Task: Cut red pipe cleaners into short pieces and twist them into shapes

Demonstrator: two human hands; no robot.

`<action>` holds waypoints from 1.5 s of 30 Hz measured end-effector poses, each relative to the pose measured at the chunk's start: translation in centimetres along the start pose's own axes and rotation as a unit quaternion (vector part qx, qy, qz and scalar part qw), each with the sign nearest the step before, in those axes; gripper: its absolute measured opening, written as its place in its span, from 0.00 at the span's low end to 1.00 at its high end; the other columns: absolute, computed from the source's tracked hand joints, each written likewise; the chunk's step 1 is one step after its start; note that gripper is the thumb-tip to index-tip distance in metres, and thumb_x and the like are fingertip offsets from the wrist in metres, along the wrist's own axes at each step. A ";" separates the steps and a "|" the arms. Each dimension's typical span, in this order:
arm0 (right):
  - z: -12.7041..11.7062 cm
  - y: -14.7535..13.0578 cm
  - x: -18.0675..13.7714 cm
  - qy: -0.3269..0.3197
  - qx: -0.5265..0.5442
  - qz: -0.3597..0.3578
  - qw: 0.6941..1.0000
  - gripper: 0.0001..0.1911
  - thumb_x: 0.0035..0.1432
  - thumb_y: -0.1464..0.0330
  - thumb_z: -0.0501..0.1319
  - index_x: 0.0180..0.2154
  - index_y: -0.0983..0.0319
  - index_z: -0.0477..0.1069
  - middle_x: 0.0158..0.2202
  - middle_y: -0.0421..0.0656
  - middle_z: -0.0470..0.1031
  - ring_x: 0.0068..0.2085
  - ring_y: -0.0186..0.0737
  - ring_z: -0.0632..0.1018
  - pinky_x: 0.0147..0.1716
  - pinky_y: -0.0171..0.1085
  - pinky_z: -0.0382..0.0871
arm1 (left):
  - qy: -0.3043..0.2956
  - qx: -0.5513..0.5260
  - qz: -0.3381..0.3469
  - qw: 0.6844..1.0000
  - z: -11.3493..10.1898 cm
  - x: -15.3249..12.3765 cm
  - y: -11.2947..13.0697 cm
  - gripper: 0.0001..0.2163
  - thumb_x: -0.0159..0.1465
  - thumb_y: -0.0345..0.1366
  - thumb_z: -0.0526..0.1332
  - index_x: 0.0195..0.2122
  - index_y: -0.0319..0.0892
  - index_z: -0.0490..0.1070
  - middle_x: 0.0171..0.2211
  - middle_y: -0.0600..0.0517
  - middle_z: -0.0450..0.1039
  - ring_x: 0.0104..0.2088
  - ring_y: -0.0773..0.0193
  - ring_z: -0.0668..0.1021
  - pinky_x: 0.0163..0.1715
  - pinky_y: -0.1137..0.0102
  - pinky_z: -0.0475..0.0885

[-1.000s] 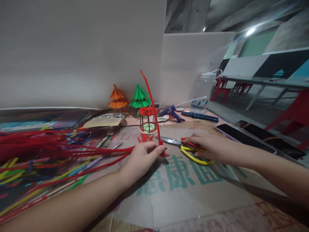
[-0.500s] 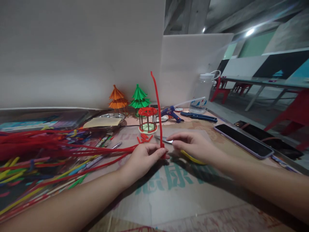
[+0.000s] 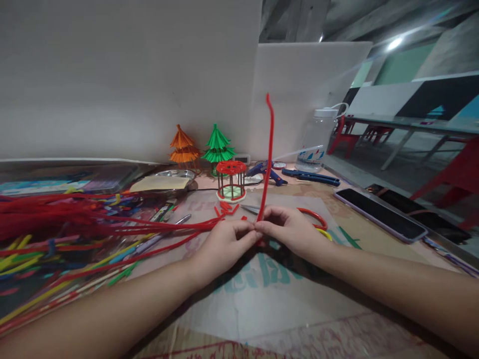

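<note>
A long red pipe cleaner [image 3: 267, 154] stands almost upright from between my two hands. My left hand [image 3: 224, 244] pinches its lower end, fingers closed. My right hand [image 3: 290, 232] meets the left at the same spot, thumb and fingers pinched on the stem. Scissors [image 3: 310, 219] with red and yellow handles lie on the cardboard just behind my right hand. A small red and green pavilion model [image 3: 231, 180] stands a little farther back, with short red cut pieces [image 3: 224, 207] in front of it.
A big heap of coloured pipe cleaners [image 3: 56, 229] covers the left. Orange [image 3: 182, 147] and green [image 3: 218, 145] paper trees, a blue glue gun [image 3: 269, 172], a water jug [image 3: 318, 137] and a metal dish [image 3: 175, 175] stand at the back. Two phones [image 3: 379, 215] lie right.
My right hand left the scissors and came left to pinch the red pipe cleaner beside my left hand. The pipe cleaner's top swung right and now stands more upright.
</note>
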State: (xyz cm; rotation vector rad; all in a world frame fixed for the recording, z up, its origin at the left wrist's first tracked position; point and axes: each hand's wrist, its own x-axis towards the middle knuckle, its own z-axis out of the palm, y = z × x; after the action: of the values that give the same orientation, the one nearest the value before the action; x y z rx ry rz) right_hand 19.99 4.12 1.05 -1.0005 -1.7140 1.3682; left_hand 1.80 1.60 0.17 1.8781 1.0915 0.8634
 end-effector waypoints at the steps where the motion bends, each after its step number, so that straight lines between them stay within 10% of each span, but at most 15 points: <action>1: 0.0 0.0 0.0 0.005 -0.010 -0.003 1.000 0.15 0.53 0.58 0.68 0.30 0.61 0.68 0.25 0.36 0.73 0.26 0.34 0.76 0.26 0.33 0.69 | -0.003 -0.008 0.005 1.000 0.0 0.0 0.1 0.14 0.66 0.40 0.57 0.34 0.39 0.80 0.32 0.49 0.79 0.34 0.60 0.77 0.35 0.70 0.69; 19: -0.3 0.0 -0.1 0.000 -0.062 -0.069 0.996 0.11 0.59 0.60 0.61 0.36 0.61 0.67 0.31 0.40 0.73 0.30 0.36 0.76 0.29 0.35 0.71 | -0.025 -0.133 -0.039 0.990 0.0 0.6 -0.5 0.14 0.63 0.45 0.62 0.33 0.39 0.80 0.34 0.47 0.82 0.36 0.58 0.80 0.39 0.67 0.72; 29: -1.1 0.8 -1.0 -0.028 -0.381 -0.282 0.880 0.28 0.56 0.61 0.69 0.55 0.59 0.63 0.52 0.50 0.73 0.50 0.48 0.76 0.49 0.47 0.72 | 0.004 -0.211 -0.049 0.976 -0.4 1.1 -1.0 0.13 0.58 0.47 0.67 0.31 0.41 0.78 0.34 0.48 0.81 0.38 0.59 0.80 0.40 0.68 0.72; 45: -0.3 0.8 -0.6 -0.013 -0.416 -0.333 0.846 0.17 0.62 0.66 0.62 0.51 0.63 0.67 0.44 0.49 0.76 0.42 0.45 0.76 0.42 0.44 0.72 | -0.050 -0.236 -0.054 0.969 0.2 0.9 -0.8 0.11 0.60 0.41 0.66 0.37 0.38 0.79 0.35 0.49 0.81 0.38 0.61 0.79 0.43 0.67 0.72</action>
State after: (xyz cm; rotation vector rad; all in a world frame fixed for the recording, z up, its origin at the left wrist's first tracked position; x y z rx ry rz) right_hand 20.67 3.83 0.32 -0.6570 -2.4205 0.1526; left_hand 2.03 2.64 -0.50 1.4358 0.8284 0.8676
